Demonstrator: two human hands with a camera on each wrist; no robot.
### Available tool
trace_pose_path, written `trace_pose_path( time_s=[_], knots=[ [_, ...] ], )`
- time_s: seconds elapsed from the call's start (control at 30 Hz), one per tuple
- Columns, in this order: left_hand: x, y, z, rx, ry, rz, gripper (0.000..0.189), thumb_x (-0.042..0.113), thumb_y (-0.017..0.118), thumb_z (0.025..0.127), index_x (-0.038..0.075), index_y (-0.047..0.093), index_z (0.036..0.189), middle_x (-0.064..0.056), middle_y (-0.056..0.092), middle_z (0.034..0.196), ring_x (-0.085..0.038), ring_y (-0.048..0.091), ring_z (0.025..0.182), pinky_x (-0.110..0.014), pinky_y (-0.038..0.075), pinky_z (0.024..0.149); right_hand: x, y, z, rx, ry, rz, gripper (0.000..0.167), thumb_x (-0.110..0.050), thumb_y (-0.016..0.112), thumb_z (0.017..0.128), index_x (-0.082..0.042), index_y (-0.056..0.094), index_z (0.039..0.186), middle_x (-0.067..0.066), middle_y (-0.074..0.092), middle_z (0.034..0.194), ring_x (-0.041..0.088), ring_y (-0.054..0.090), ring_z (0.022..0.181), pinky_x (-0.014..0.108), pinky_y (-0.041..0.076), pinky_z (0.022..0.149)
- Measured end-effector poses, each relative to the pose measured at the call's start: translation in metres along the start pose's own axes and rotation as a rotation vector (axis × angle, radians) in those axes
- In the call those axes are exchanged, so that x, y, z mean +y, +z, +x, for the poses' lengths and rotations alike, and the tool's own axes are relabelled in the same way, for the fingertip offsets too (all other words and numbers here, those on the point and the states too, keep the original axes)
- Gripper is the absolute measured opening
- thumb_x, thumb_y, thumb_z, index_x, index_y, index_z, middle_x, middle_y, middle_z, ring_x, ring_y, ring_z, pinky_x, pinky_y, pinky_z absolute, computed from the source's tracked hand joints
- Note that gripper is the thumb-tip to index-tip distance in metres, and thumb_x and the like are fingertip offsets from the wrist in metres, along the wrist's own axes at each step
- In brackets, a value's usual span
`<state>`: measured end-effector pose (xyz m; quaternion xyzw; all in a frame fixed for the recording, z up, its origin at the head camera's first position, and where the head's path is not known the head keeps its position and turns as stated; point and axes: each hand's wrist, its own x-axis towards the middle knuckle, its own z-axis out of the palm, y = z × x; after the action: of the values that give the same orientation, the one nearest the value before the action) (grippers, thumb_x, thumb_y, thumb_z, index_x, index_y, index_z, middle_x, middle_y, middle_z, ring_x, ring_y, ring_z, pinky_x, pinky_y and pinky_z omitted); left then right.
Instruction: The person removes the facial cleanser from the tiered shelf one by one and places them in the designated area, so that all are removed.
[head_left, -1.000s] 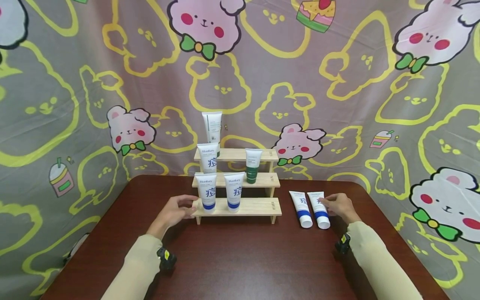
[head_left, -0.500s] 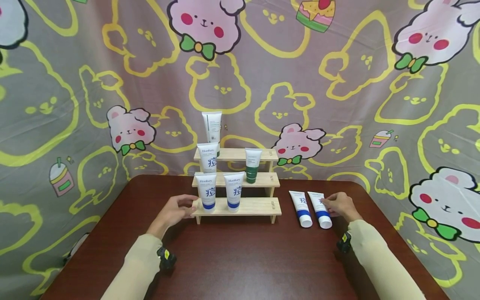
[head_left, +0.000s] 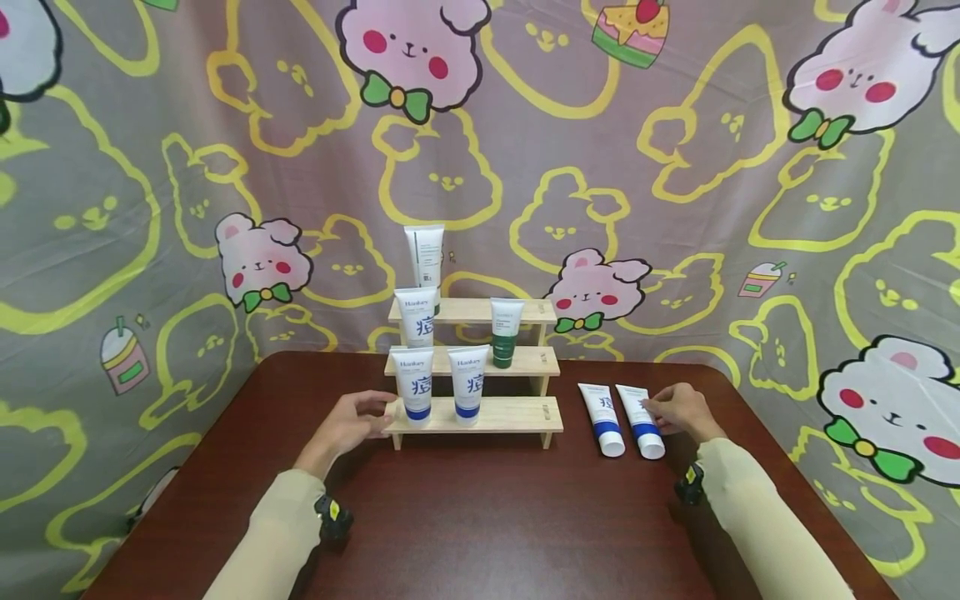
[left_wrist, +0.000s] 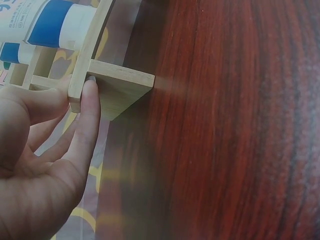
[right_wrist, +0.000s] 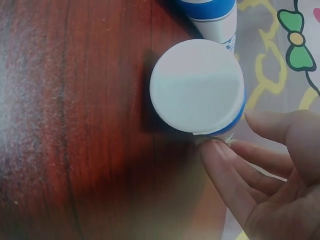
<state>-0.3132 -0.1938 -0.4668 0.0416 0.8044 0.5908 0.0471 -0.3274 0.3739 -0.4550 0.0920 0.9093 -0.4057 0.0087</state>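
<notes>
Right hand [head_left: 678, 411] and outer tube [head_left: 643, 429] have shifted slightly right over the last second, cap end most; tube still lies on worktop [head_left: 480, 517], toward its far right corner, now near parallel with inner tube [head_left: 602, 417]. Right hand pinches outer tube. Left hand [head_left: 352, 425] unmoved, pinching stand [head_left: 517, 408] at bottom tier's left end. Looks like fine alignment, stand steadied, nothing lifted

On the tabletop [head_left: 480, 525], near the back edge, I see five tubes [head_left: 417, 387] on the stand [head_left: 517, 413], two tubes [head_left: 602, 421] right of it.
</notes>
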Motion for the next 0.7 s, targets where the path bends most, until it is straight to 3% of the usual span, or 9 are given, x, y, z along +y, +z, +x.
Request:
trace_pose_path(
  time_s=[0.4,0.7],
  knots=[
    [-0.001,0.000,-0.001,0.008,0.008,0.011,0.038,-0.005,0.070,0.090,-0.003,0.063,0.128,-0.022,0.062,0.118,-0.029,0.069,0.094,-0.039,0.061,0.076,-0.016,-0.010,0.000,0.048,-0.050,0.033,0.043,-0.017,0.069,0.096,0.018,0.058,0.119,0.027,0.068,0.095,0.027,0.070,0.072,0.039,0.062,0.061],
    [-0.001,0.000,0.000,0.011,-0.003,0.014,0.038,-0.005,0.070,0.090,-0.002,0.063,0.128,-0.022,0.061,0.119,-0.030,0.068,0.096,-0.038,0.061,0.076,-0.039,-0.016,-0.001,0.048,-0.074,0.055,0.047,-0.023,0.067,0.098,0.015,0.058,0.124,0.032,0.064,0.110,0.034,0.071,0.084,0.043,0.062,0.071]
  ],
)
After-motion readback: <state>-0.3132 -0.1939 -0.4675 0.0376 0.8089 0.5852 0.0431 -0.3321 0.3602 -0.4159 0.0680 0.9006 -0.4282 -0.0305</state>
